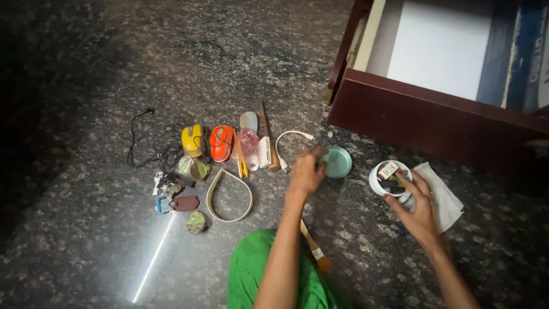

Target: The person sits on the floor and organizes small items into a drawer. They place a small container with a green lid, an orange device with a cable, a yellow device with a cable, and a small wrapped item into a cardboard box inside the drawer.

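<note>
On the dark stone floor, the left hand rests with curled fingers on the edge of a round green lid. The right hand holds a small white container, just beside a white cloth, near the open drawer.

Both forearms bare, extended forward from lower edge of view. Left hand reached ahead, palm down, knuckles up, fingers bent at tips. Right hand sat further right, well apart from left, wrist angled inward, fingers curled in partial grip, red-painted thumbnail showed at near side
</note>
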